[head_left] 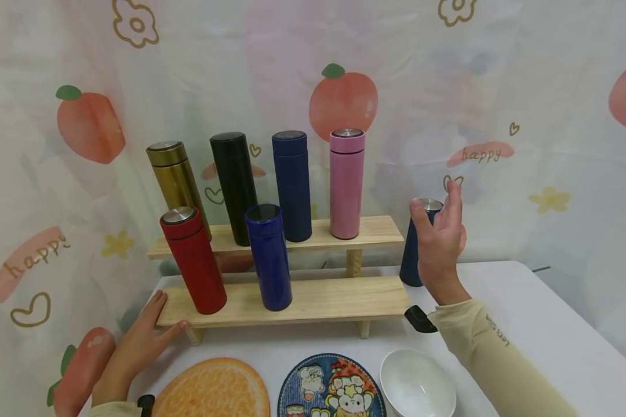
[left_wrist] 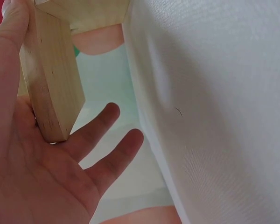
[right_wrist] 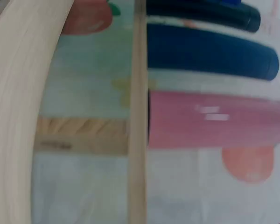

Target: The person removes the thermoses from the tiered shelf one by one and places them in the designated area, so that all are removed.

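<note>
At the left end of a two-tier wooden shelf point(head_left: 313, 301), my left hand point(head_left: 138, 343) grips the lower board, thumb at its front edge. The left wrist view shows the board end point(left_wrist: 53, 79) against the palm, with two fingers point(left_wrist: 116, 161) spread out below. My right hand point(head_left: 440, 249) is raised with straight fingers in front of a dark blue flask point(head_left: 411, 260) standing right of the shelf; whether they touch I cannot tell. The upper board bears gold point(head_left: 176, 179), black point(head_left: 233, 191), navy point(head_left: 292, 191) and pink point(head_left: 346, 191) flasks. Red point(head_left: 195, 266) and glossy blue point(head_left: 269, 260) flasks stand below.
Along the table's near side lie an orange round mat point(head_left: 214, 394) and a round cartoon-patterned mat point(head_left: 330, 388), with a white bowl point(head_left: 417, 382) beside them. Behind the white table point(head_left: 511, 324) hangs a fruit-printed cloth point(head_left: 407, 69).
</note>
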Motion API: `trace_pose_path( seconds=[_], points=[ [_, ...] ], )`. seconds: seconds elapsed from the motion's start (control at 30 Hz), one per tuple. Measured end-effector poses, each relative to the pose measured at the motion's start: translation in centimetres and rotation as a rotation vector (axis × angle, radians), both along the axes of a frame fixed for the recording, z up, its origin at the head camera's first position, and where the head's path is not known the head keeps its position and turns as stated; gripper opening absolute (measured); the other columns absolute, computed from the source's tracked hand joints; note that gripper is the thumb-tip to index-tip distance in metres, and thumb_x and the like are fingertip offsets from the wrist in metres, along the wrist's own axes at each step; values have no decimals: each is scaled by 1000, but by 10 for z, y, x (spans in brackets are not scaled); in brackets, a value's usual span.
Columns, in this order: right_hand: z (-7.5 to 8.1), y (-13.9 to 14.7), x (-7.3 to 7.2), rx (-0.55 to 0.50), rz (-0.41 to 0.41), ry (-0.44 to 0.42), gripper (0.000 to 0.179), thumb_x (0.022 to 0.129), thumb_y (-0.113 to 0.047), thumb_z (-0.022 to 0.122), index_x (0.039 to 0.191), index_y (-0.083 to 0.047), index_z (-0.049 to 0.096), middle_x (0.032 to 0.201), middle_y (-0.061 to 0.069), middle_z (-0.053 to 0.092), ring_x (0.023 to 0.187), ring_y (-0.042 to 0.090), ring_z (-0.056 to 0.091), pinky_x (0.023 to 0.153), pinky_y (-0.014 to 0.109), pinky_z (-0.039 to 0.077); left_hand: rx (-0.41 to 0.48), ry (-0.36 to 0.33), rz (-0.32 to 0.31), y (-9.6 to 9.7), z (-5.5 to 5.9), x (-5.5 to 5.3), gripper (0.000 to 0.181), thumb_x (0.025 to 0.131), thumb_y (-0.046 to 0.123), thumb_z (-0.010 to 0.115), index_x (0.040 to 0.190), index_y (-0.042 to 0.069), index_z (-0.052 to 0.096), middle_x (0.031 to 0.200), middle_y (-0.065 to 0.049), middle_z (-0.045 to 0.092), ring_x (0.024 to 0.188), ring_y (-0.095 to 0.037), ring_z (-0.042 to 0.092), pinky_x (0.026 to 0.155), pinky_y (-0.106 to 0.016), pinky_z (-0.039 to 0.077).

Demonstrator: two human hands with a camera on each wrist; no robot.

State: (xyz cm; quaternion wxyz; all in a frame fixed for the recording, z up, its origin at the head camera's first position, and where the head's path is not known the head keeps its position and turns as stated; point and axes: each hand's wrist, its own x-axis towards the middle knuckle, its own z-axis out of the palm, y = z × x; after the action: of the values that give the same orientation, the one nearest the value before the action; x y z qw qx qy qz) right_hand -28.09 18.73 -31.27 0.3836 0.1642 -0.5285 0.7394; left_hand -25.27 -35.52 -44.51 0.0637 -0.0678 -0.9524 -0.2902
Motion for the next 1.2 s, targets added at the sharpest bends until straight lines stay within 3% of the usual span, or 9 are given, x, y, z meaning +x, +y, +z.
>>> trace_pose_path(
  seconds=[0.13, 0.33, 0.6, 0.7, 0.87, 1.03, 1.2],
  points=[
    [6, -27, 10, 2, 69, 54, 83, 100, -9, 67, 170, -1, 22, 177, 7, 19, 163, 21, 12, 129, 31, 11, -4, -17, 9, -1, -2, 1, 105, 100, 52, 73, 165, -12, 20, 170, -37, 15, 153, -60, 21, 114, -77, 26],
    [16, -72, 21, 119, 102, 64, 87, 102, -31, 72, 170, -4, 24, 175, 4, 25, 161, 21, 22, 129, 39, 18, 5, -17, 10, -3, 0, 2, 105, 100, 51, 73, 165, -12, 20, 170, -37, 14, 153, -60, 21, 113, -78, 26],
    [15, -124, 24, 136, 216, 12, 95, 100, -48, 74, 169, -5, 25, 174, 15, 25, 161, 30, 25, 127, 54, 23, 0, -11, 15, -1, 1, 1, 105, 100, 52, 73, 165, -11, 20, 171, -36, 16, 153, -60, 21, 114, -77, 26],
    [9, -138, 25, 161, 226, -49, 100, 97, -59, 74, 169, -9, 28, 174, 11, 27, 159, 25, 28, 128, 50, 22, 2, -17, 19, 1, 0, 1, 105, 100, 53, 73, 166, -11, 21, 171, -35, 16, 153, -59, 22, 114, -77, 27],
    [-3, -156, 24, 196, 249, -113, 89, 100, -48, 74, 168, -10, 32, 173, 5, 32, 158, 25, 31, 128, 49, 23, 10, -14, 15, 2, -1, 0, 105, 100, 53, 73, 166, -10, 20, 171, -35, 16, 153, -59, 22, 114, -77, 27],
    [-14, -170, 23, 214, 299, -173, 87, 100, -37, 75, 169, -9, 31, 171, 14, 33, 158, 35, 29, 127, 58, 20, 19, -7, 13, 1, 0, 1, 104, 100, 50, 74, 166, -11, 21, 171, -35, 16, 154, -58, 22, 115, -76, 27],
    [-23, -180, 19, 219, 355, -246, 88, 98, -34, 78, 168, -7, 32, 167, 17, 38, 156, 37, 32, 126, 62, 20, 0, -23, 27, 1, 1, -1, 106, 100, 52, 73, 166, -11, 20, 171, -35, 16, 154, -58, 21, 116, -75, 27]
  ],
)
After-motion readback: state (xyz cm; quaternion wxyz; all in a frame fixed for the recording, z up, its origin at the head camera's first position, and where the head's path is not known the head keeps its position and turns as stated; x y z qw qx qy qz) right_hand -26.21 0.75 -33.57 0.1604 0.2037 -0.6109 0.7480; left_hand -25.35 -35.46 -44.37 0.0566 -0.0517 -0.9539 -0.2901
